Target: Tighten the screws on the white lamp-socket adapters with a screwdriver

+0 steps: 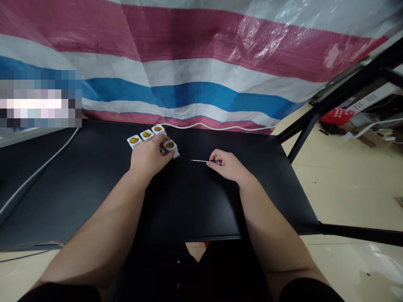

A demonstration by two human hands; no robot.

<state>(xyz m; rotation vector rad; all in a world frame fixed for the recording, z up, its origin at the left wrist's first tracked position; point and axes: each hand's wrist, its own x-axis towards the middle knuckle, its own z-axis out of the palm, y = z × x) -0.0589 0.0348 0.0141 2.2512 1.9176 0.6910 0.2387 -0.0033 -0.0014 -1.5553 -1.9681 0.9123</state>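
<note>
Gripping a white lamp socket (169, 147) with curled fingers, the left hand (150, 156) rests near the far edge of the black desk (195, 201), just beside three more sockets (146, 134) in a row. The right hand (225, 165) pinches a thin purple-handled screwdriver (201, 160) between closed fingers.

Lamp sockets (146, 136) left of screwdriver (201, 160)

**Four white lamp sockets (147, 135) and a thin screwdriver (204, 161)**
Three sit in a row on the black counter (195, 201), brass centres up; the fourth sits just beside them, metal pins showing. The screwdriver's steel shaft points toward them, away from its purple handle.
</note>
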